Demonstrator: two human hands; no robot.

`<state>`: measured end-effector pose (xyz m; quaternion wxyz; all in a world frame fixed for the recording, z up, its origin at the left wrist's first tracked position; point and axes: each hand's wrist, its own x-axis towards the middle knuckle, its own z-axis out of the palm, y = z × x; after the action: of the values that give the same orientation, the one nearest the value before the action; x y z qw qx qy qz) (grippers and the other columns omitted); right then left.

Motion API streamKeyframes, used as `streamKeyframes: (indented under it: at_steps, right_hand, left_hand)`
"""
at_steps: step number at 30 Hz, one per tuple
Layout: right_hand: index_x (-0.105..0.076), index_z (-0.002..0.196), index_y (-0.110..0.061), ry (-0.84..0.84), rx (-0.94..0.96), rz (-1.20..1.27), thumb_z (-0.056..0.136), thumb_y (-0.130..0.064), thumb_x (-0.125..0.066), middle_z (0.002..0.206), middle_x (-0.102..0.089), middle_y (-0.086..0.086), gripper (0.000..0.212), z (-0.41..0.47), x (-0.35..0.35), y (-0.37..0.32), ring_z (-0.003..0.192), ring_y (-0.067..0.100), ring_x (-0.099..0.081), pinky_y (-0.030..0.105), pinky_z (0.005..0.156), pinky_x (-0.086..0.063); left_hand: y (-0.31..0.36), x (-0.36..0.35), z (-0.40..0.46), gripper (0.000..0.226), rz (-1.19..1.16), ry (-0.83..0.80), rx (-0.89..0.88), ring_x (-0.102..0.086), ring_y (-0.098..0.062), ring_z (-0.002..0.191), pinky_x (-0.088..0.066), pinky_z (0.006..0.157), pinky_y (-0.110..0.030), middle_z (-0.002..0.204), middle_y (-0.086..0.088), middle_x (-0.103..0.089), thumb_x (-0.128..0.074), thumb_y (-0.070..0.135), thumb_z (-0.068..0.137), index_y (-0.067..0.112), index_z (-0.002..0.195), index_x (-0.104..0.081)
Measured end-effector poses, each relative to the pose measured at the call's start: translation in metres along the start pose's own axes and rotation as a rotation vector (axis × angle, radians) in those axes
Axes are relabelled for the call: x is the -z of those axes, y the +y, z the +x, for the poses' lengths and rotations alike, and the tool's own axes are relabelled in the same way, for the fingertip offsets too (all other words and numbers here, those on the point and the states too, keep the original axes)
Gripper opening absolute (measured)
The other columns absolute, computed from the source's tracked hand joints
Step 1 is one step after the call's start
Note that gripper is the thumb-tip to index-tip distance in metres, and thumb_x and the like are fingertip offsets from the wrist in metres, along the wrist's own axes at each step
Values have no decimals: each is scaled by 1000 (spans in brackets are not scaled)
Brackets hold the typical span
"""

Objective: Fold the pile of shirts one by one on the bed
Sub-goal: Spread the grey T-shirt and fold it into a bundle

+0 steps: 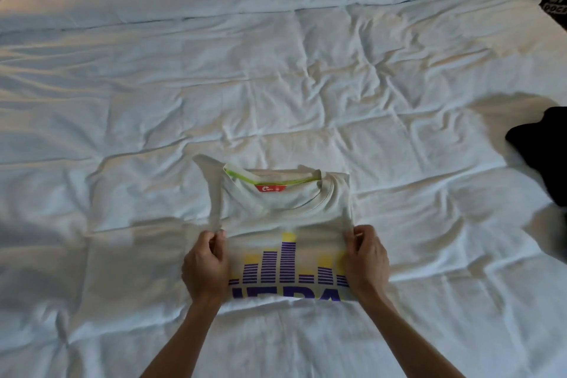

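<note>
A white T-shirt (pixel 285 209) with a purple and yellow bar print and a red neck label lies folded into a narrow rectangle on the white bed (pixel 276 70), collar pointing away from me. My left hand (pixel 205 267) pinches its left edge near the middle. My right hand (pixel 365 258) pinches the right edge at the same height. The shirt looks slightly lifted between my hands. Its lower part is hidden behind my hands and wrists.
A black garment (pixel 543 150) lies at the right edge of the bed. Another dark garment with white lettering (pixel 555 0) sits at the far right corner. The rumpled white duvet stretches far ahead and to the left.
</note>
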<state>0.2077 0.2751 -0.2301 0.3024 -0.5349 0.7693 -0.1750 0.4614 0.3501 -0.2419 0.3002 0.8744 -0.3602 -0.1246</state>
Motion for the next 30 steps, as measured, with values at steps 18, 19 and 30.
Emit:
streamKeyframes:
  at_steps: [18,19,30]
  right_hand:
    - [-54,89,-7,-178,85,270,102,-35,-48,83,-62,7,31,10,91,-105,77,25,-58,35,62,-42]
    - [-54,90,-8,-165,117,279,102,-36,-47,84,-63,7,31,8,115,-127,76,24,-59,32,60,-43]
    - [-54,110,-11,-17,490,461,98,-51,-44,105,-64,5,42,-102,394,-374,95,26,-63,48,89,-53]
  left_hand:
    - [108,72,75,32,-250,-451,2,-66,-24,93,-52,82,-36,109,-5,-69,-59,36,97,12,118,-60]
    - [130,94,82,37,-270,-441,-26,-66,-23,97,-53,85,-38,116,-4,-68,-58,40,97,15,124,-58]
    - [351,407,96,22,-482,-166,-295,-65,-21,81,-49,66,-34,91,-3,-68,-59,39,97,17,100,-60]
